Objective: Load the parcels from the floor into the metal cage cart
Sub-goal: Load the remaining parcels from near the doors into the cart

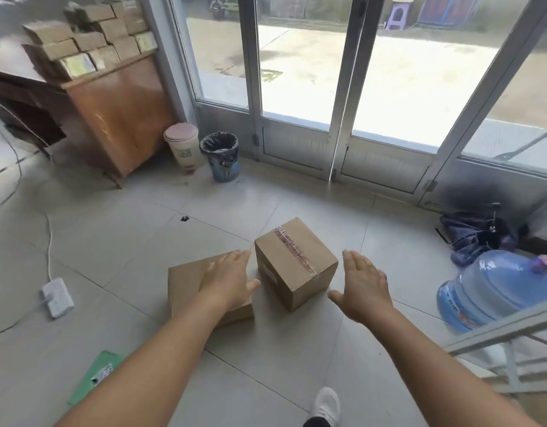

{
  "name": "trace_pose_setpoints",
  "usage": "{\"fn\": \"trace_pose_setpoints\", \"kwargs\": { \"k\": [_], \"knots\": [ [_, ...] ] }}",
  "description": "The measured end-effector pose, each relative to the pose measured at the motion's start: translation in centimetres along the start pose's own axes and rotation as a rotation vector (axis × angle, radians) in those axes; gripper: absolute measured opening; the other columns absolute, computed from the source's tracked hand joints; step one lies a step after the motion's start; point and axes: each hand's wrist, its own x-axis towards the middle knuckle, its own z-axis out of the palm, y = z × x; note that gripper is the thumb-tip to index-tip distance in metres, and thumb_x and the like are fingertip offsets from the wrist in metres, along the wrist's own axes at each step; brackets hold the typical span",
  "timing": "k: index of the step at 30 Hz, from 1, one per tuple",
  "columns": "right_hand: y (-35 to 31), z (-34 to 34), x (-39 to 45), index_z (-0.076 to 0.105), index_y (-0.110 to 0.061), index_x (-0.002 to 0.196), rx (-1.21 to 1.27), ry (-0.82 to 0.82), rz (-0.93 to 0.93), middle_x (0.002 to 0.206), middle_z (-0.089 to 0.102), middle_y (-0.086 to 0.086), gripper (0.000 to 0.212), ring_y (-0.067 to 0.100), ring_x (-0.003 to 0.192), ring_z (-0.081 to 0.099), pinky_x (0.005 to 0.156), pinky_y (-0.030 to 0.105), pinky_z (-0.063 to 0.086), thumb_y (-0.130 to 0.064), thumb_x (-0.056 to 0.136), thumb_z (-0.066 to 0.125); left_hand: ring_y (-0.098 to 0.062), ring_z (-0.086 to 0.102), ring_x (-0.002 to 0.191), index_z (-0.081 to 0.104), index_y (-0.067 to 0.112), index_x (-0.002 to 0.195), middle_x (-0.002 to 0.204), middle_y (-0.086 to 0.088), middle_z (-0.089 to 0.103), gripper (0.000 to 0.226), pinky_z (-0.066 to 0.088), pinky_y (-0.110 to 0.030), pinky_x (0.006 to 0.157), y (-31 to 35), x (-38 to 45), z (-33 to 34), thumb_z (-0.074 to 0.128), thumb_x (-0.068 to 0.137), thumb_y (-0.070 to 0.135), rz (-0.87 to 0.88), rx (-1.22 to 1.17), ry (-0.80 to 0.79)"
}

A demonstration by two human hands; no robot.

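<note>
Two cardboard parcels sat on the tiled floor (118,260): a taped upright box (293,263) and, just to its left, a flatter box (185,282). The left hand (229,282) and right hand (363,288) reached out on either side of the taped box, fingers straight, each grip open and holding nothing. The metal cage cart (509,349) showed at the right edge, beside a blue water jug (494,291).

floor: pale grey tiles (118,241)
doors: glazed metal-framed doors (300,87), bright daylight
furniture: wooden cabinet (121,112) at left
</note>
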Motion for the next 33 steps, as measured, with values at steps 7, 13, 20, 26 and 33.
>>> {"fn": "trace_pose_setpoints", "kwargs": {
  "k": [7,13,20,26,33],
  "knots": [
    [0.5,2.7,8.5,-0.002,-0.016,0.156,-0.001,-0.102,0.047,0.164,0.001,0.001,0.091,0.022,0.151,0.004,0.120,0.041,0.014,-0.049,0.093,0.055,-0.020,0.024,0.145,0.017,0.021,0.153,0.158,0.001,0.024,0.071,0.020,-0.042,0.117,-1.1,8.4,1.7,0.050,0.095,0.044,-0.042,0.012,-0.105],
    [2.0,4.3,18.2,0.000,-0.015,0.155,0.075,-0.174,0.118,0.164,0.004,0.002,0.089,0.022,0.151,0.006,0.120,0.039,0.014,-0.049,0.093,0.054,-0.022,0.020,0.146,0.014,0.020,0.154,0.159,-0.002,0.022,0.072,0.019,-0.043,0.118,-0.6,18.9,2.8,0.049,0.096,0.043,-0.092,-0.029,-0.179],
    [3.8,8.4,27.1,0.001,-0.013,0.155,0.155,-0.238,0.224,0.164,0.007,0.003,0.091,0.022,0.150,0.008,0.118,0.038,0.015,-0.049,0.093,0.056,-0.025,0.029,0.141,0.012,0.019,0.154,0.153,-0.005,0.032,0.076,0.025,-0.043,0.115,-0.6,30.6,6.4,0.052,0.094,0.043,-0.105,-0.012,-0.254],
    [4.3,15.0,32.6,-0.001,-0.010,0.156,0.285,-0.288,0.361,0.164,0.006,0.006,0.094,0.024,0.150,0.010,0.119,0.040,0.015,-0.046,0.092,0.058,-0.026,0.032,0.139,0.012,0.020,0.154,0.152,-0.004,0.034,0.076,0.026,-0.040,0.112,-1.5,39.1,11.8,0.053,0.094,0.042,-0.091,-0.001,-0.291],
    [4.6,25.9,38.2,0.003,-0.006,0.155,0.425,-0.357,0.528,0.162,0.011,0.010,0.094,0.028,0.147,0.018,0.118,0.040,0.022,-0.044,0.091,0.060,-0.026,0.023,0.144,0.007,0.019,0.155,0.159,-0.004,0.020,0.082,0.024,-0.042,0.115,-3.4,48.5,22.1,0.055,0.093,0.042,-0.028,0.019,-0.394]
  ]
}}
